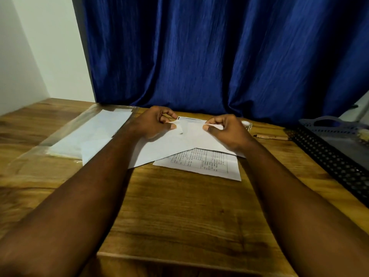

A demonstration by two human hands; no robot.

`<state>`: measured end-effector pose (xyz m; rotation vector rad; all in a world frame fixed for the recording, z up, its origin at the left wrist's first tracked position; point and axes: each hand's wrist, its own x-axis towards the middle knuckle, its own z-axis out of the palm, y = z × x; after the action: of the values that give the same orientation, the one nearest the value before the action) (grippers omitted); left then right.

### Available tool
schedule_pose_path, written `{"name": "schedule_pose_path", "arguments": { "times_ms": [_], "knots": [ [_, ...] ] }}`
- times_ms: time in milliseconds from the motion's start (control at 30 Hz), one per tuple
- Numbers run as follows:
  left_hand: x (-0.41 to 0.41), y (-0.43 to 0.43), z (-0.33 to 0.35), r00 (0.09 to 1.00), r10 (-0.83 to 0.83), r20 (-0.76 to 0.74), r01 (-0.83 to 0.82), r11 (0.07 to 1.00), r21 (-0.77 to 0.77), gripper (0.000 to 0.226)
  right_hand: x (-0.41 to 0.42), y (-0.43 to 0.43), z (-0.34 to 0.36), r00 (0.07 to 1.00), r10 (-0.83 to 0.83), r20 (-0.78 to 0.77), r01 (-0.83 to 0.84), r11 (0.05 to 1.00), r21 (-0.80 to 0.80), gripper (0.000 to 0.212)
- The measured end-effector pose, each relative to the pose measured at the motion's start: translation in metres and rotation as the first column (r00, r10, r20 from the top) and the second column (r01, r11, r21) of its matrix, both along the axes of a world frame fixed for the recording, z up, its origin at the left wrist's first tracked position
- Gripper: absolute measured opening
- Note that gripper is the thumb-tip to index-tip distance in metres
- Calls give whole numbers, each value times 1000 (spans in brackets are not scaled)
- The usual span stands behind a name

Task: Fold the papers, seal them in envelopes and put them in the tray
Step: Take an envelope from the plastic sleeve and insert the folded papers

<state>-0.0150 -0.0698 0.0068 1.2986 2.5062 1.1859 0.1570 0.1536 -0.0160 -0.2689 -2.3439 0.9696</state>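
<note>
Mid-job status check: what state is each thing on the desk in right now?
white envelope: lying flat, far edge held.
left hand: pinching its far edge.
right hand: pinching the same edge.
printed sheet: lying flat, partly under the envelope.
plastic sleeve: flat, white sheets inside.
tray: no envelope visible inside.

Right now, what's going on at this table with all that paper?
A person is working with bare hands at a wooden table. The left hand and right hand each pinch the far edge of what looks like a white envelope. It lies partly over a printed sheet that is not yet inside anything. A plastic-wrapped pack of white paper goods sits to the left, and the dark mesh tray is at the right.
</note>
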Motion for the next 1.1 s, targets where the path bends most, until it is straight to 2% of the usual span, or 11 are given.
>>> {"name": "schedule_pose_path", "arguments": {
  "times_ms": [133, 233, 400, 567, 733, 867, 933, 1000, 1067, 1100],
  "knots": [
    [7, 1, 4, 1000, -2, 24, 1, 1000, 27, 30, 4, 0, 1, 995, 34, 97, -36, 999, 15, 17],
    [15, 4, 4, 999, -10, -37, 10, 1000, -7, 32, 2, -3, 2, 987, 29, 158, -38, 998, 50, 19],
    [22, 6, 6, 991, 7, -131, -13, 999, -46, 31, -2, -2, 1, 988, -35, 148, 24, 997, 73, 19],
    [24, 11, 4, 993, -74, -90, 77, 996, 39, 28, -1, -2, 6, 992, -6, 126, 0, 999, 49, 14],
    [27, 20, -5, 988, -67, -136, 64, 997, -31, 23, -3, -4, 16, 978, 54, 202, -68, 996, 61, 14],
    [30, 24, -6, 985, -80, -155, 77, 997, -25, 26, -3, -5, 20, 971, 46, 233, -51, 999, 15, 15],
    [31, 23, -6, 987, -75, -139, 76, 997, 5, 26, -1, -4, 20, 972, 49, 228, -39, 998, -48, 14],
    [30, 23, -4, 992, -75, -106, 76, 997, 14, 25, 0, -3, 19, 976, 30, 216, -21, 999, -44, 14],
    [26, 19, -1, 996, -80, -42, 79, 997, -22, 19, -1, -4, 18, 976, 3, 216, 0, 1000, -15, 15],
    [22, 17, 1, 996, -93, -12, 92, 994, -58, 26, -1, -4, 17, 976, -7, 217, 10, 1000, -10, 15]
  ]
}}
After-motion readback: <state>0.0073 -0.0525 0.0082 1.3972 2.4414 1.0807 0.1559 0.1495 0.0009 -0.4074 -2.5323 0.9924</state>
